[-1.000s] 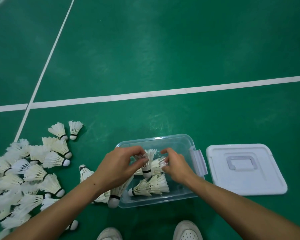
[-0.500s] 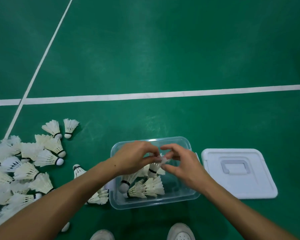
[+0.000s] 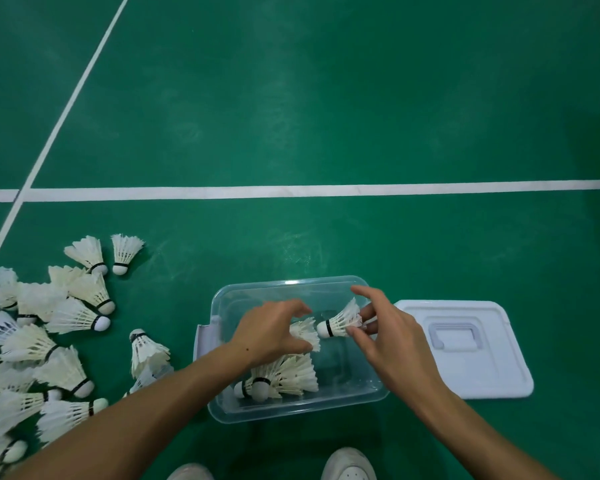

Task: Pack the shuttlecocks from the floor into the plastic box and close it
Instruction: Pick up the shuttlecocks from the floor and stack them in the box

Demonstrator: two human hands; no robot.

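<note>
A clear plastic box (image 3: 284,284) stands open on the green floor in front of me. My right hand (image 3: 385,337) pinches a white shuttlecock (image 3: 338,323) by its feathers above the box, cork pointing left. My left hand (image 3: 271,332) hovers over the box and grips another shuttlecock (image 3: 307,336), whose feathers stick out to the right. Two or three shuttlecocks (image 3: 284,377) lie on the box bottom near the front wall. A pile of loose shuttlecocks (image 3: 42,334) covers the floor to the left. The white lid (image 3: 492,368) lies flat to the right of the box.
White court lines (image 3: 291,191) cross the green floor beyond the box. My two white shoes (image 3: 349,465) show at the bottom edge, just in front of the box. One shuttlecock (image 3: 146,351) lies alone between the pile and the box.
My hands have drawn apart over the box. The right hand now holds one shuttlecock separately, and the left keeps another. The view has shifted slightly.
</note>
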